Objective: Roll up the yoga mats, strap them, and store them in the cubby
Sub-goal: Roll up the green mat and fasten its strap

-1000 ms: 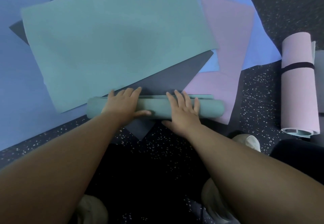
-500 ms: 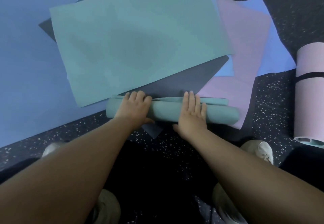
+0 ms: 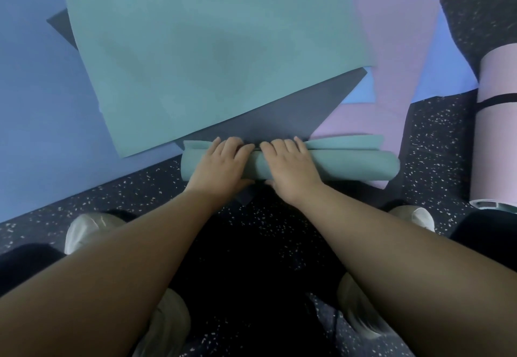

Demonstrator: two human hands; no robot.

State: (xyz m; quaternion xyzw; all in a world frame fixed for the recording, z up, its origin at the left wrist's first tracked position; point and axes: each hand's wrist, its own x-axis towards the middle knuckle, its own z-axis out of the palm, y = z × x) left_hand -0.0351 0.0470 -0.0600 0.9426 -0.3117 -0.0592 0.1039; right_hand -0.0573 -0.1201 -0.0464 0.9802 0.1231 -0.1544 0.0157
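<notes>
A teal yoga mat point(image 3: 349, 165) lies rolled into a short tube on the floor just in front of me, with a loose flap showing behind it. My left hand point(image 3: 221, 163) and my right hand point(image 3: 291, 165) sit side by side on the roll's left half. Their fingers curl over its far side and the thumbs lie on the near side. Beyond the roll a flat teal mat point(image 3: 209, 49) lies on top of a dark grey mat point(image 3: 293, 116). At the right edge lies a rolled pink mat point(image 3: 495, 147) with a black strap point(image 3: 498, 101) round it.
Flat mats overlap on the speckled dark floor point(image 3: 436, 138): a blue one point(image 3: 33, 105) at left, a pink one point(image 3: 391, 49) and a light blue one point(image 3: 447, 57) at right. My shoes point(image 3: 84, 231) and knees flank the roll.
My hands have slid closer together on the roll, and their fingers, straight before, now curl over its top. The view has shifted, so the mats sit further right and lower.
</notes>
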